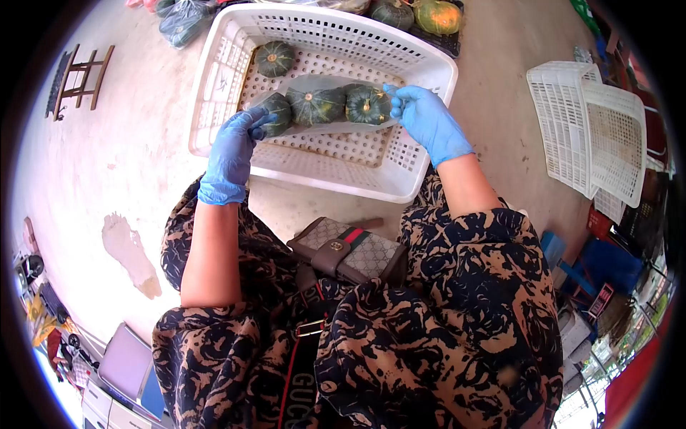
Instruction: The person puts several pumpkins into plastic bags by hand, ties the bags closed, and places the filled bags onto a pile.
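Note:
A clear plastic bag (314, 80) with three dark green squashes (315, 106) in a row is stretched between my hands over a white perforated crate (325, 184). My left hand (234, 146), in a blue glove, is closed on the bag's left end, beside the leftmost squash. At the right end, my right hand (427, 123), also gloved in blue, pinches the plastic near the rightmost squash. One loose squash (275, 58) sits in the crate's far left corner.
Beyond the crate are a filled plastic bag (184, 25) and an orange-green squash (437, 16) in a dark crate. White crates (572, 129) stand at the right, a small wooden stool (84, 77) at the left. A brown patterned handbag (350, 250) hangs at my lap.

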{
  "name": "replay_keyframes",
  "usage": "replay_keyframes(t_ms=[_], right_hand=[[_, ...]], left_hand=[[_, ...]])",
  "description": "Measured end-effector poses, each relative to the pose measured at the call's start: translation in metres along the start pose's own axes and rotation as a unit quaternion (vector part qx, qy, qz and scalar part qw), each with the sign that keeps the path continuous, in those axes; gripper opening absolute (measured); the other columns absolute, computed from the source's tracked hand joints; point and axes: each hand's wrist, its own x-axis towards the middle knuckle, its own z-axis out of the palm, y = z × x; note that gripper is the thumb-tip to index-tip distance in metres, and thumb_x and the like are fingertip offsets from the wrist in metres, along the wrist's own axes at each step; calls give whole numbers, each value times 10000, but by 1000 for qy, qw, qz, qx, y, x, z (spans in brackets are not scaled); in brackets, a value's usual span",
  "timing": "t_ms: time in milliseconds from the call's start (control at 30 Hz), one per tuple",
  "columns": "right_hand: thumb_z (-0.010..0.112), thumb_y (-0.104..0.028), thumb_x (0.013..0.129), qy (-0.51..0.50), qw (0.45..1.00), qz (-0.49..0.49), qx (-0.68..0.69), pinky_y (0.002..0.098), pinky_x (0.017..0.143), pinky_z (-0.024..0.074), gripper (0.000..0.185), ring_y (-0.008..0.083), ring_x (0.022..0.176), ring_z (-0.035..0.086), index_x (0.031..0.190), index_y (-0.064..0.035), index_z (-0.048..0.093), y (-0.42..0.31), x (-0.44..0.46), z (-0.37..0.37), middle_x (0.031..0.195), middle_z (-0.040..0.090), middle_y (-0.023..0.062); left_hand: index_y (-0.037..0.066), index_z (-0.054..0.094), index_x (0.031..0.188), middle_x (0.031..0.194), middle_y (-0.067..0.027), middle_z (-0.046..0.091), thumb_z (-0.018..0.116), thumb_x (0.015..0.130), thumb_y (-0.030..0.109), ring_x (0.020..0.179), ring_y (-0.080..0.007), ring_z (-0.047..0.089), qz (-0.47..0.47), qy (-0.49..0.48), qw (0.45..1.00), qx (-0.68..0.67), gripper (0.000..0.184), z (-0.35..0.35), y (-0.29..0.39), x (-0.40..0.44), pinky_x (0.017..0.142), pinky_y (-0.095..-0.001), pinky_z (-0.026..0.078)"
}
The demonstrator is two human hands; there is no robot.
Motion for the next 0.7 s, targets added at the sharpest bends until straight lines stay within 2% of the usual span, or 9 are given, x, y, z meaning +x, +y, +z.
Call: replay_keyframes(t_ms=[100,200,400,600,700], right_hand=[[479,-44,788,-11,1000,25,-2,255,605,428,225,160,653,470,982,70,479,2,1,3,956,542,132],[496,-40,783,17,1000,-2,25,250,605,433,224,157,650,472,980,67,490,2,-1,11,921,548,121],[519,-66,794,-1,1000,-11,25,261,656,460,212,172,699,513,966,57,505,0,-1,9,963,562,133],[523,-85,806,16,999,-21,18,292,712,473,213,177,749,537,973,45,521,1,1,10,1004,570,126],[521,-98,811,17,999,-30,-10,289,724,473,225,169,756,539,985,45,524,3,2,13,1022,569,108]], left_hand=[[-21,588,981,921,-72,628,441,854,33,654,-71,453,86,-41,989,113,201,-4,-3,-5,591,-180,366],[-17,596,960,909,-60,627,472,831,42,636,-72,441,18,-6,999,31,189,-1,-1,-3,619,-193,375],[-17,595,925,834,-54,616,527,811,97,614,-90,463,-6,39,995,-97,175,-7,-6,9,718,-244,423],[-11,589,925,819,-65,612,529,810,106,601,-111,478,-20,44,993,-109,175,-6,-4,8,753,-301,430],[-13,588,926,817,-65,611,530,810,111,600,-109,476,-22,45,993,-110,180,-5,-4,8,757,-296,426]])
